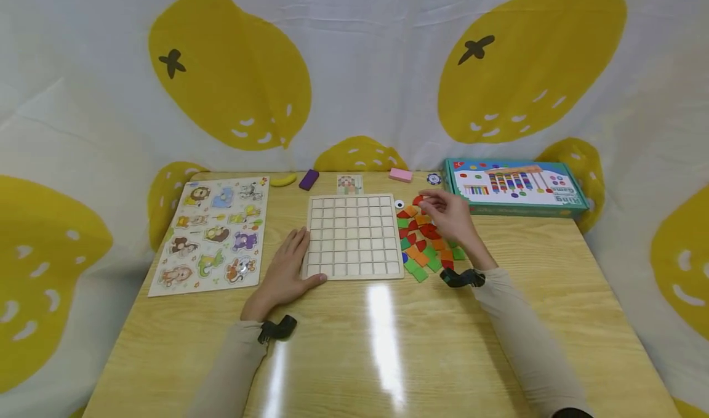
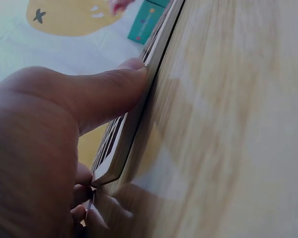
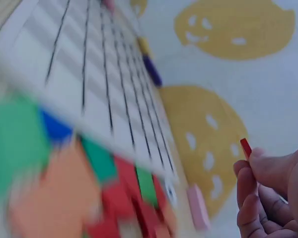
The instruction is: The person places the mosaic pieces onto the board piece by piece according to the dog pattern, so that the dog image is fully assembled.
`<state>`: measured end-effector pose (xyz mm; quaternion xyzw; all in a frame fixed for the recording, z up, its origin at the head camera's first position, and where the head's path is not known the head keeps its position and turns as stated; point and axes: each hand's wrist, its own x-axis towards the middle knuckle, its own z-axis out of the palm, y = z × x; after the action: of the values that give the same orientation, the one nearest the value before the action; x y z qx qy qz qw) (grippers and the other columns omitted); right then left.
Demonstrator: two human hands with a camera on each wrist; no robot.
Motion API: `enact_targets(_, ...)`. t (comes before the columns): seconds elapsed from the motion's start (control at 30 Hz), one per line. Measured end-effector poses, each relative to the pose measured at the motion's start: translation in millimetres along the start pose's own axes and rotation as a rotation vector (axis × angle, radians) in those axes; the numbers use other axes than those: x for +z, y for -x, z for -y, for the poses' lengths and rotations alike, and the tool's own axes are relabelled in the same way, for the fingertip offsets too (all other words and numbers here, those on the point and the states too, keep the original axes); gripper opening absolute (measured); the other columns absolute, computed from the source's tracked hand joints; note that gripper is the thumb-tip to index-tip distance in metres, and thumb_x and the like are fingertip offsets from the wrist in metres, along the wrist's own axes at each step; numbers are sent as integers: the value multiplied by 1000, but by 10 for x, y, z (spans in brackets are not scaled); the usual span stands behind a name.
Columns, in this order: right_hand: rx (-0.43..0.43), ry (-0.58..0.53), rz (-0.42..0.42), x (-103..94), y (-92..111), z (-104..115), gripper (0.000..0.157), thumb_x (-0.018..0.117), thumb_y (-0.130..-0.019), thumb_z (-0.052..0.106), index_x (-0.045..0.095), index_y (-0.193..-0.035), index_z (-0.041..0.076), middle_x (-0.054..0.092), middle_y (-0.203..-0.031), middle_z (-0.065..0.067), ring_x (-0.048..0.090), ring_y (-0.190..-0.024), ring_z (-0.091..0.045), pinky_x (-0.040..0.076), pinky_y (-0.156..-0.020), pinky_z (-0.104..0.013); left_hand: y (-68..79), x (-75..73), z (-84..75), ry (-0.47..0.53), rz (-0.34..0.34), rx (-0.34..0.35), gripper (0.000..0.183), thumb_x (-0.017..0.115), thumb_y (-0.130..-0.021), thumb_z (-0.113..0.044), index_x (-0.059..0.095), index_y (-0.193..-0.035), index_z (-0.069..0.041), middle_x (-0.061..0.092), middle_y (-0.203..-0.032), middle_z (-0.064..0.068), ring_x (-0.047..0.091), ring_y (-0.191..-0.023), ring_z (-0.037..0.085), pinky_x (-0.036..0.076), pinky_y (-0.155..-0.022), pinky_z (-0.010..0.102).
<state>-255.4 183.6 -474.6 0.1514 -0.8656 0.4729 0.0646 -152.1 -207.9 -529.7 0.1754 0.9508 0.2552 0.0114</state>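
Red, thin piece pinched in right hand, I advise the unclenched left hand steady the pale wooden gridded board left of that pinch.

a play corner: animal puzzle, game box, lemon-print cloth.

Head view: your right hand is covering part of the loose pieces, which are overlapping and hiding one another's outlines. The small card is showing a pattern too fine to read. Your sleeves are running off the bottom edge.

Right wrist view: the same hand is hiding most of the red piece, leaving its shape unclear. The nearest loose pieces are blurring; the grid board is running out of frame.

Left wrist view: the left edge is cutting your left hand. A reddish shape is blurring beyond identification.
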Motion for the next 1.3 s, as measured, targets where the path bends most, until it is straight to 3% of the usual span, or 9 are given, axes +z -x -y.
enact_targets(0.1,52,-134,59,332,-220,175,36,67,-95,25,66,-126,5,71,-105,-13,68,-92,-26,53,-78,-21,-22,1,11,-5,12,-3,106,62,-86,-64,13,-158,-4,9,-165,12,3,-152,32,11,-119,54)
enact_targets(0.23,16,-147,135,861,-511,353,36,71,-92,22,67,-124,5,72,-103,-9,68,-91,-21,55,-79,-30,-12,2,16,-4,19,-18,107,63,-85,-65,13,-159,-5,8,-165,11,2,-152,31,11,-118,54)
enact_targets(0.4,-56,-23,225,1430,-754,436,32,71,-92,22,68,-120,7,71,-102,-4,66,-89,-16,54,-78,-30,21,28,14,-15,6,-23,106,64,-85,-64,14,-159,-6,9,-165,10,3,-152,31,13,-118,55)
enact_targets(0.57,-87,145,274,1700,-841,428,27,72,-91,23,73,-116,12,69,-105,-2,62,-88,-15,51,-78,-31,30,57,1,-26,10,-14,106,62,-86,-66,14,-159,-6,9,-165,10,3,-152,30,14,-118,54)
enact_targets(0.67,-94,167,261,1731,-873,433,25,75,-88,22,76,-112,13,70,-104,-3,59,-87,-17,49,-76,-33,19,59,3,-28,2,-13,107,61,-85,-67,14,-159,-6,9,-165,10,3,-152,30,15,-118,54)
enact_targets(0.93,-62,78,208,1715,-949,459,19,78,-83,15,80,-101,10,74,-91,-4,60,-70,-16,49,-67,-33,-11,55,48,-47,-8,-19,107,59,-85,-69,13,-159,-8,8,-166,7,2,-153,28,14,-118,52)
enact_targets(1.07,-80,82,226,1655,-946,452,25,80,-82,17,78,-106,10,70,-94,-6,59,-76,-16,48,-68,-31,-11,44,35,-49,-8,-22,107,60,-85,-69,13,-159,-8,7,-166,7,2,-153,28,14,-118,52)
enact_targets(1.17,-80,62,221,1479,-905,417,32,80,-83,18,76,-114,10,65,-101,-8,59,-83,-18,49,-70,-30,-7,38,20,-43,-5,-20,107,60,-85,-68,13,-159,-8,7,-166,7,2,-153,28,14,-118,52)
enact_targets(1.3,-45,97,205,991,-781,344,34,77,-86,16,72,-119,6,67,-109,-13,64,-85,-23,53,-70,-35,5,25,6,-26,3,-21,106,61,-85,-66,13,-159,-7,7,-166,8,2,-153,29,13,-119,52)
